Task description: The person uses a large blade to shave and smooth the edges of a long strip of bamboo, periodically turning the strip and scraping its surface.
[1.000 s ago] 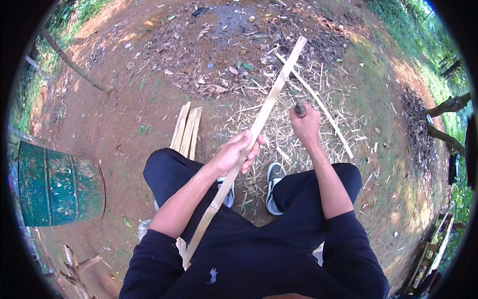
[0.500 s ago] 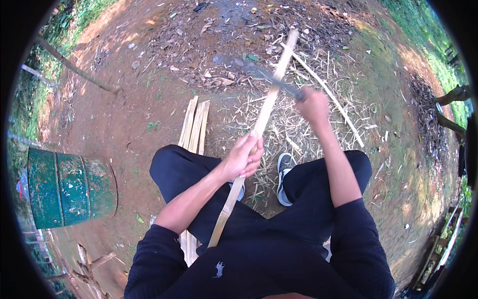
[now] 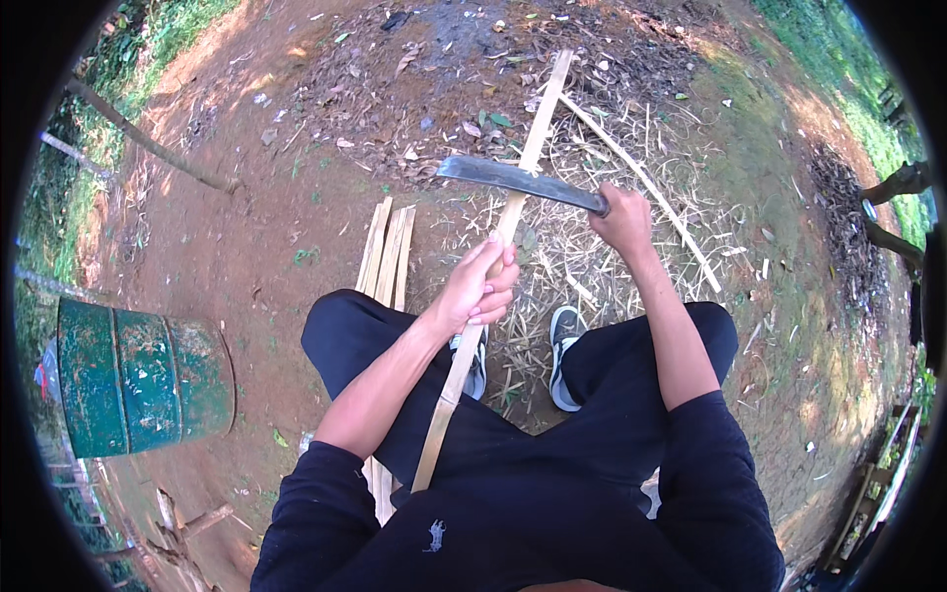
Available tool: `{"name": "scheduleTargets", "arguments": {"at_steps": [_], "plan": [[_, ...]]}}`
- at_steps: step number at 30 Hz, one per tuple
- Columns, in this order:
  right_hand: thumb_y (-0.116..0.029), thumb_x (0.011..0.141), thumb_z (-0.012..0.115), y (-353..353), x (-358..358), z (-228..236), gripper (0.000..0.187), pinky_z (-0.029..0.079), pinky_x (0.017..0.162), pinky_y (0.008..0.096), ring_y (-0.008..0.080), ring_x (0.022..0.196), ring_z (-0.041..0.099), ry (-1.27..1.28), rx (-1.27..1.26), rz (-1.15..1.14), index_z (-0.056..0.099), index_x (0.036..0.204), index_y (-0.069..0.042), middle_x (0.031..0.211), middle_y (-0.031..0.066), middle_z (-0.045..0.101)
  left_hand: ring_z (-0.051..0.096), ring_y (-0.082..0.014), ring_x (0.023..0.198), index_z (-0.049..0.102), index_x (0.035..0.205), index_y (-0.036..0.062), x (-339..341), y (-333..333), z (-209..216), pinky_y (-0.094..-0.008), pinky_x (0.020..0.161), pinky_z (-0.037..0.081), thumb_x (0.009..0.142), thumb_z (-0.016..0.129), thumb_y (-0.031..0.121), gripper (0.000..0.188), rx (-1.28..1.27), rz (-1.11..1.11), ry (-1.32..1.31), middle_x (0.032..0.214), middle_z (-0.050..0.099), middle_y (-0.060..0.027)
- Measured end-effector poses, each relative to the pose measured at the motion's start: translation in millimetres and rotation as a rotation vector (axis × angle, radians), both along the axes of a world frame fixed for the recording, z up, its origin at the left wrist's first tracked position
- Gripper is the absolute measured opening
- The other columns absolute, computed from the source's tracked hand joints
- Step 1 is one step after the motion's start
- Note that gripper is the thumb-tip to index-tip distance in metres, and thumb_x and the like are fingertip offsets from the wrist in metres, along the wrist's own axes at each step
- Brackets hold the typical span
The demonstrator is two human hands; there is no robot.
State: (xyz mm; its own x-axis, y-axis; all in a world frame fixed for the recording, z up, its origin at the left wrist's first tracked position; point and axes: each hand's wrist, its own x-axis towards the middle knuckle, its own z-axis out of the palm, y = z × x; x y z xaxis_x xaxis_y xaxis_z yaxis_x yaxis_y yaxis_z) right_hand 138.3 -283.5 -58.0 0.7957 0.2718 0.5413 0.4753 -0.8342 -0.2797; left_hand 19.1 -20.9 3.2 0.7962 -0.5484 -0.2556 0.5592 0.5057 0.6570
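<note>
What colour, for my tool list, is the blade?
The blade is grey, best seen in the head view.

Brown earth ground (image 3: 266,286), pale shavings (image 3: 580,287) strewn across it, dry leaves (image 3: 472,129), green drum (image 3: 148,380)

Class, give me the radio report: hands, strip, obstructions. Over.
Left hand gripping pale strip. Right hand holding long knife across it. Shavings around shoes; nothing seen blocking knife.

Outdoor daylight, bright overall. Reddish-brown earth ground (image 3: 271,212) mostly in soft shade, sunlit patches upper left and right. Green leafy foliage (image 3: 838,84) upper right washed pale. Long grey metal blade (image 3: 493,175) fairly sharp, slight sheen. Navy cloth shirt (image 3: 533,523) dark, folds barely readable. Fisheye: black corners, green cylindrical metal drum (image 3: 148,380) bowed, rim soft.
</note>
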Motion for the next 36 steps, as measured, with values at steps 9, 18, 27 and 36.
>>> {"name": "scheduleTargets", "arguments": {"at_steps": [9,18,27,36], "plan": [[-0.014,0.078,0.07,23.6,-6.4,6.8,0.01,0.047,0.042,0.0356,0.019,0.044,0.06,-0.091,-0.001,0.089,0.063,0.073,-0.008,0.053,0.0068,0.059,0.022,-0.0021,0.034,0.041,0.096,0.0119,-20.5,1.3,-4.4,-0.0193,0.027,0.021,0.11,0.029,0.041,0.034,0.085,-0.066,0.03,0.059,0.028,0.0062],[-0.011,0.076,0.072,22.5,-13.3,10.3,0.01,0.05,0.051,0.0388,0.0199,0.046,0.06,-0.04,-0.033,0.18,0.063,0.072,-0.009,0.057,0.0079,0.063,0.021,-0.0012,0.033,0.04,0.096,0.0121,-15.4,6.8,-7.0,-0.0188,0.027,0.02,0.11,0.027,0.044,0.037,0.081,-0.076,0.027,0.058,0.027,0.0064],[-0.012,0.089,0.06,-60.2,52.3,-8.0,0.017,0.054,0.05,0.0369,0.0233,0.056,0.065,0.588,0.658,-0.651,0.067,0.09,0.004,0.068,0.0139,0.066,0.026,-0.0016,0.033,0.043,0.095,0.0089,-17.8,7.7,-5.2,-0.0189,0.025,0.025,0.11,0.029,0.036,0.034,0.137,-0.205,0.019,0.059,0.032,0.0062],[-0.02,0.096,0.062,3.0,-5.5,39.3,0.019,0.043,0.045,0.026,0.0082,0.049,0.047,0.995,1.378,-0.082,0.055,0.09,-0.003,0.068,-0.0004,0.053,0.043,-0.0032,0.05,0.049,0.129,0.0108,28.5,-1.3,-7.5,-0.0174,0.038,0.034,0.11,0.025,0.043,0.044,0.627,0.277,-0.347,0.095,0.05,-0.0014]]}}
